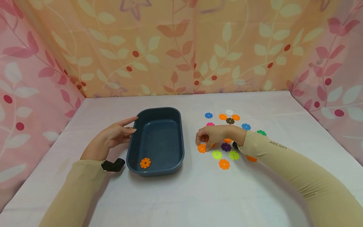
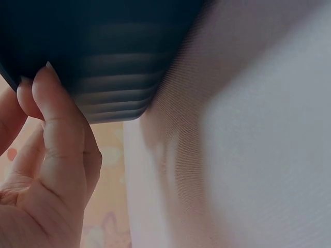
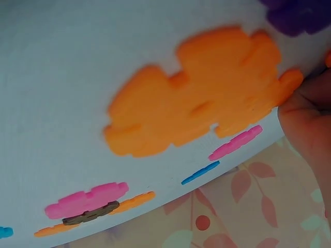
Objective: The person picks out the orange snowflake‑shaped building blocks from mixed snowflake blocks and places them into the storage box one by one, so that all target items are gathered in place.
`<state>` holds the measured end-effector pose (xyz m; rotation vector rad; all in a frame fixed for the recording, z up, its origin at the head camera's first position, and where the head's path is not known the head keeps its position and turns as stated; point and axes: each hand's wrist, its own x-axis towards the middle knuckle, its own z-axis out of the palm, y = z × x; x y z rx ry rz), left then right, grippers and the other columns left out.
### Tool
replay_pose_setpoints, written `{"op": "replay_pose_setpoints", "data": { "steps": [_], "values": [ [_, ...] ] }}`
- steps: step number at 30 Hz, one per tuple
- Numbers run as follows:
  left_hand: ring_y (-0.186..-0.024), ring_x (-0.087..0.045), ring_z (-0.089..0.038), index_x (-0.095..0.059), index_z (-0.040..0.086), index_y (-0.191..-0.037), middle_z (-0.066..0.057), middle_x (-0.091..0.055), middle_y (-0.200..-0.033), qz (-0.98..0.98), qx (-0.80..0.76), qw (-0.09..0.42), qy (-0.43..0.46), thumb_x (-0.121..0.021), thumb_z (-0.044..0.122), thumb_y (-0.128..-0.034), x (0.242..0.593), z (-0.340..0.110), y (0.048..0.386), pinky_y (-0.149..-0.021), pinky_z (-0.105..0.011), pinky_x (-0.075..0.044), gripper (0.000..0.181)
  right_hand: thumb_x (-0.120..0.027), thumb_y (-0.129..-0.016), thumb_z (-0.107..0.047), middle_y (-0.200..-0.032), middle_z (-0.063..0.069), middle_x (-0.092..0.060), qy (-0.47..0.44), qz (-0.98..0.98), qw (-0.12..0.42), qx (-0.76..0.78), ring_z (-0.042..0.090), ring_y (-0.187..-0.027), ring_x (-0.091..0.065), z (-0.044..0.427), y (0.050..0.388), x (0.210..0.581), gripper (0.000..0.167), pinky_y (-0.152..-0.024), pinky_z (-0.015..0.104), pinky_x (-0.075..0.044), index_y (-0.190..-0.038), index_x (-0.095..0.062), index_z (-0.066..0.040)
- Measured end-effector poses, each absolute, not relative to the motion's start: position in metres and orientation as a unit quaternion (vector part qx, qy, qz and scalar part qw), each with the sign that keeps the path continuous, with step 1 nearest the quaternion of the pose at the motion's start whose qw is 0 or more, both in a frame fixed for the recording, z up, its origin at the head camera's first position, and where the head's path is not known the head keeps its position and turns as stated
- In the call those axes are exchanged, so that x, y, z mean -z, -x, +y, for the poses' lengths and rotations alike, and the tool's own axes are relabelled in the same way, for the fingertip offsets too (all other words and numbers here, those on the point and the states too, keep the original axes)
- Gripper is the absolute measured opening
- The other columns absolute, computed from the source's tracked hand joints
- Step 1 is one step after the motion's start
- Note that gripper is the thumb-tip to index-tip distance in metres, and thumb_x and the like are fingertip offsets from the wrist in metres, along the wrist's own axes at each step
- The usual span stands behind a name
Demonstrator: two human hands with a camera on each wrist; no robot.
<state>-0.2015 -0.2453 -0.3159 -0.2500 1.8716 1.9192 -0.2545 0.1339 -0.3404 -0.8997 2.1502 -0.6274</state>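
- Your right hand (image 1: 214, 135) pinches an orange disc (image 1: 201, 148) near its edge, thumb and fingers curled down close to the tablecloth (image 1: 198, 195).
- Your left hand (image 1: 116, 135) holds the left edge of a dark blue tub (image 1: 160, 138), with fingertips at the rim and against the outer wall.
- Inside the tub, one loose orange piece (image 1: 145, 163) lies near the front left corner; the rest of the floor is bare, leaving wide room.
- Between the tub's right edge and your right hand runs a narrow strip of bare cloth.
- Just right of your fingertips sit a purple disc (image 1: 226, 147) and two yellow-green discs (image 1: 225, 154), so room is tight on that side.
- Nearest the table's front edge among the scattered pieces is another orange one (image 1: 224, 164), with bare cloth before it.
- Behind your hand, a blue disc (image 1: 208, 115) lies apart, while a brown disc (image 1: 230, 120) sits in a close cluster.
- Your right sleeve (image 1: 283, 164) passes over the cloth beside a green disc (image 1: 261, 132); what lies under your wrist is partly hidden.
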Motion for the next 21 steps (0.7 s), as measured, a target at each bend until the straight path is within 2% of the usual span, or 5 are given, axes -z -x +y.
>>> {"op": "replay_pose_setpoints", "data": {
  "steps": [9,16,21],
  "values": [
    [-0.074,-0.064,-0.012,-0.02,0.018,-0.156,0.002,-0.065,-0.091,0.677,-0.695,0.224,0.093,-0.055,-0.002,-0.0963,0.3175,-0.2461,0.2015,-0.074,-0.027,-0.054,0.072,-0.075,-0.083,0.0,-0.083,0.002,-0.05,0.316,0.833,0.365,0.271,0.019,-0.083,-0.049,0.1323,0.2547,0.3354,0.017,-0.071,0.027,-0.041,-0.088,-0.06,-0.008],
    [-0.074,-0.064,-0.012,-0.02,0.018,-0.156,0.001,-0.063,-0.093,0.678,-0.694,0.223,0.092,-0.055,-0.001,-0.0965,0.3175,-0.2461,0.201,-0.074,-0.027,-0.054,0.072,-0.072,-0.085,0.001,-0.081,0.002,-0.053,0.311,0.828,0.375,0.278,0.018,-0.076,-0.049,0.1283,0.2554,0.3347,0.013,-0.065,0.025,-0.041,-0.086,-0.062,-0.008],
    [-0.073,-0.063,-0.012,-0.02,0.018,-0.156,0.001,-0.063,-0.091,0.679,-0.693,0.221,0.096,-0.055,-0.001,-0.0966,0.3158,-0.2446,0.2009,-0.073,-0.026,-0.054,0.071,-0.071,-0.085,0.003,-0.08,0.002,-0.055,0.314,0.824,0.368,0.294,0.017,-0.076,-0.05,0.1288,0.2556,0.3362,0.012,-0.066,0.024,-0.042,-0.088,-0.064,-0.006]
  ]
}}
